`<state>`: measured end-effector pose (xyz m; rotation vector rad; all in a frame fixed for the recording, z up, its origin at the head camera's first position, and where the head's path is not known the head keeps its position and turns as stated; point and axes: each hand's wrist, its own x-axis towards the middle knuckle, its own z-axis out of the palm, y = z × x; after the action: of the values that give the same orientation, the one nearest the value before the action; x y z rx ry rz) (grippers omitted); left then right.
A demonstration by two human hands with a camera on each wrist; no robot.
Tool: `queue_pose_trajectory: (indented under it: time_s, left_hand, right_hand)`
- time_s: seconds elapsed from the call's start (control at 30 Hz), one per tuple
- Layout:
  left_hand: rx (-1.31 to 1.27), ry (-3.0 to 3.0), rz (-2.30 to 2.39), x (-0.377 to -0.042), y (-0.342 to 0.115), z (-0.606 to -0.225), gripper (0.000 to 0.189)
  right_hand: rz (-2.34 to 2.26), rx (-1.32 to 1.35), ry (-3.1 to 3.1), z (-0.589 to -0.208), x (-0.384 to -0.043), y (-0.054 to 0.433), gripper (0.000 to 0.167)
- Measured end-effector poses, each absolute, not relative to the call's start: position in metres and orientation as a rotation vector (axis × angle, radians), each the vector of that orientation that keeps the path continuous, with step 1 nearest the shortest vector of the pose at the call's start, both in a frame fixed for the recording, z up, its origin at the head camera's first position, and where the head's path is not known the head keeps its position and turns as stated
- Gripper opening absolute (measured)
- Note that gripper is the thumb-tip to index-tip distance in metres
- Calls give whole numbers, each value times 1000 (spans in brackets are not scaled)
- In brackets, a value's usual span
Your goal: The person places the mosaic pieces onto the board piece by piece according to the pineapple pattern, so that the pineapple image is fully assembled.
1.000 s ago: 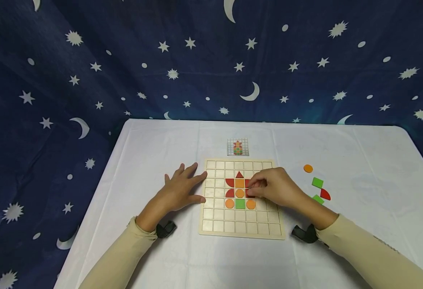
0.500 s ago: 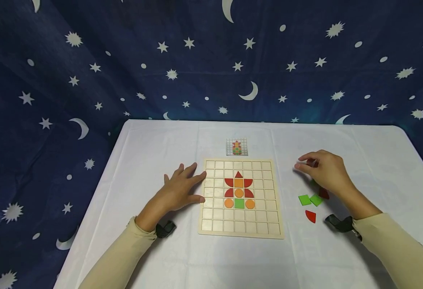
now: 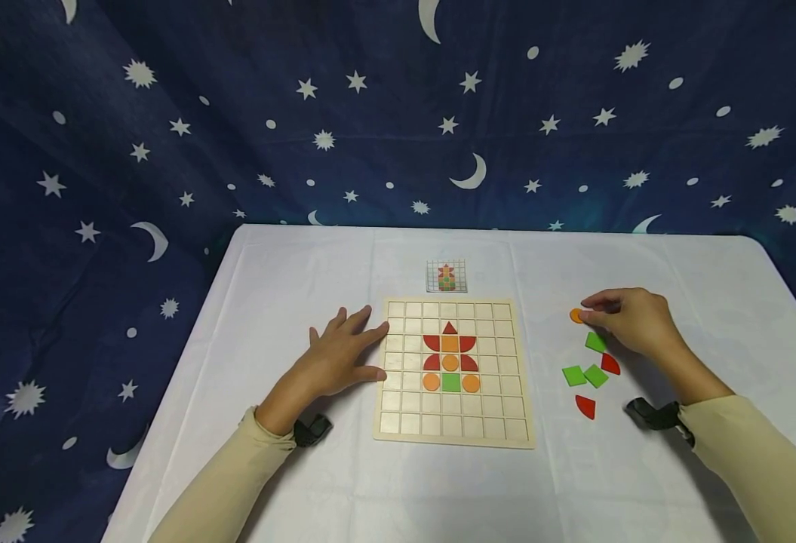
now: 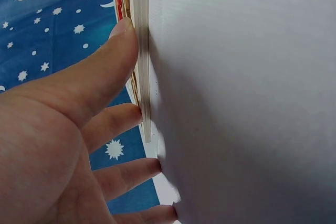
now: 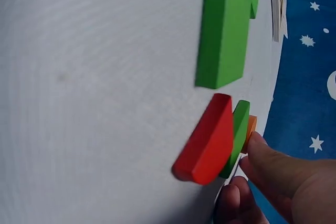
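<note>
My left hand (image 3: 336, 358) lies spread at the left side of a wooden grid board (image 3: 411, 422), its thumb and a finger touching the edge, as the left wrist view also shows. On the board are a red triangle (image 3: 450, 329), red quarter-circles (image 3: 468, 363), an orange square (image 3: 450, 345), orange discs (image 3: 471, 383) and a green square (image 3: 450, 382). To the right of the board, my right hand (image 3: 631, 320) pinches a loose orange disc (image 3: 576, 316) between thumb and index finger. In the right wrist view the thumb is on this disc (image 5: 252, 127), partly hidden behind a green piece (image 5: 240, 135).
Near the right hand lie several loose green squares (image 3: 573, 375) and two red quarter-circles (image 3: 585, 407). Behind the board sits a small pattern card (image 3: 447, 277). A white cloth (image 3: 302, 475) covers the table, and a dark starry curtain (image 3: 370, 166) hangs behind.
My right hand has left the red quarter-circle on the board's right side and moved right to the loose orange disc. The left hand has stayed in place.
</note>
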<state>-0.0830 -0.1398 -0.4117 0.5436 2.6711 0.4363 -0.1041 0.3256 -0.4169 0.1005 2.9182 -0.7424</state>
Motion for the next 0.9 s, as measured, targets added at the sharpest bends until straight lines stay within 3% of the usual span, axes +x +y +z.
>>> queue_pose_trajectory:
  time_s: [0.23,0.47,0.7,0.9]
  left_hand:
    - [545,2671,435,-83,-139,-412,80]
    - [537,2670,431,-83,-139,-412,81]
    - [541,2669,431,-83,-140,-412,81]
    - [549,2671,447,-83,-140,-412,80]
  right_hand:
    - [-770,93,2928,-420,-103,325,33]
    - [-754,68,2884,-418,-103,326,42]
    - [-806,-7,2902,-419,-100,321,24]
    - [-852,-11,2952,-417,-94,316,18]
